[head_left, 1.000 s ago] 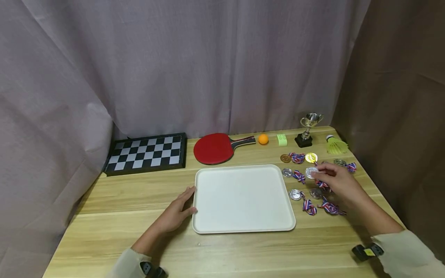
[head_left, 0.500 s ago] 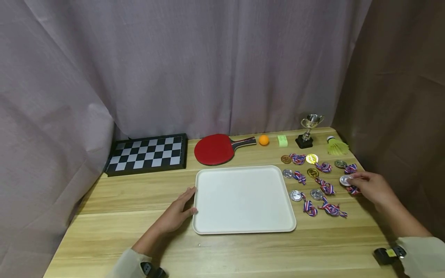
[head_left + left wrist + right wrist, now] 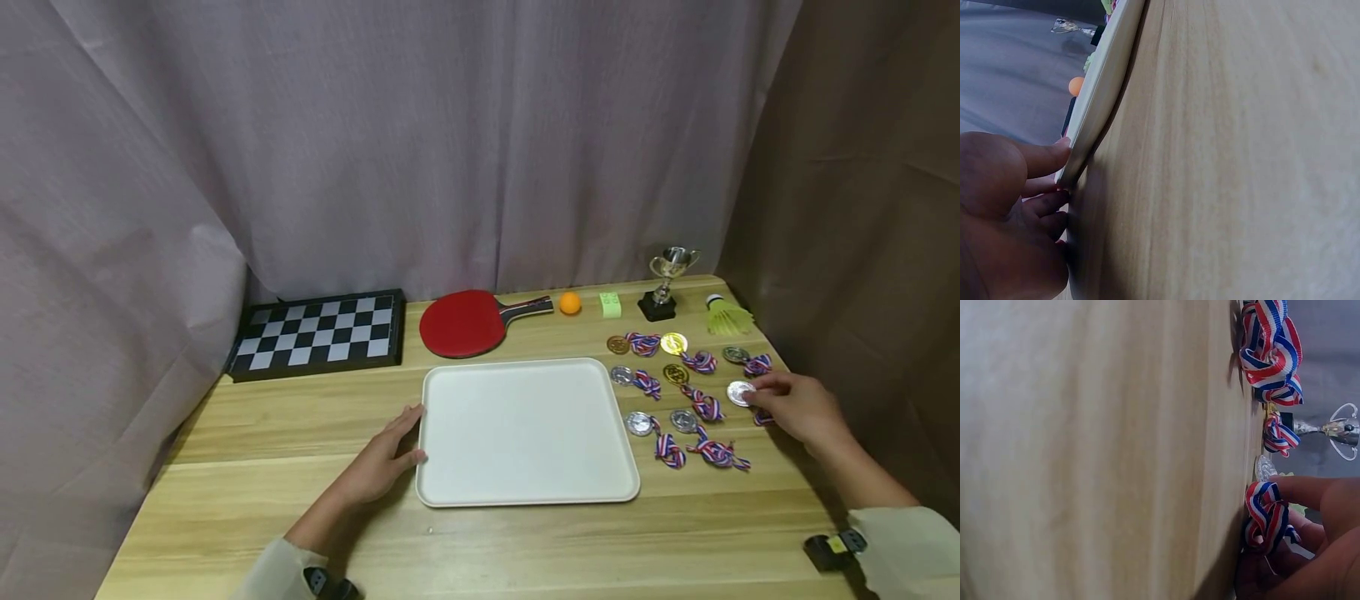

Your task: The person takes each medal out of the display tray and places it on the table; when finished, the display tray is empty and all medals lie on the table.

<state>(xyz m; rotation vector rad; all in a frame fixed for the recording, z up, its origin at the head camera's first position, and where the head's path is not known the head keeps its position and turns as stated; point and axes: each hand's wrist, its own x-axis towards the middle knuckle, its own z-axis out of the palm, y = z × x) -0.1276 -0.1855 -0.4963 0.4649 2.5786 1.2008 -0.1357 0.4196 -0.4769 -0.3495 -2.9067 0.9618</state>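
At the right side of the table, my right hand (image 3: 801,410) holds a silver medal (image 3: 740,393) by its edge, between thumb and fingers. In the right wrist view the medal's striped ribbon (image 3: 1266,515) hangs bunched beside the fingers, close to the wood. Several other medals lie to the left of and behind this hand, among them a shiny gold medal (image 3: 673,343), a darker gold medal (image 3: 676,374) and a silver medal (image 3: 639,423). My left hand (image 3: 381,458) rests with extended fingers against the left rim of a white tray (image 3: 525,433); its fingertips touch the edge.
Along the back stand or lie a checkered board (image 3: 315,333), a red table tennis bat (image 3: 461,325), an orange ball (image 3: 570,302), a light green block (image 3: 611,305), a small trophy cup (image 3: 663,287) and a yellow-green shuttlecock (image 3: 727,317). Grey curtain hangs behind the table.
My right hand has carried the silver medal rightwards from the middle of the medals, uncovering a darker gold one, then shifted it slightly left. The left hand has stayed on the tray rim.
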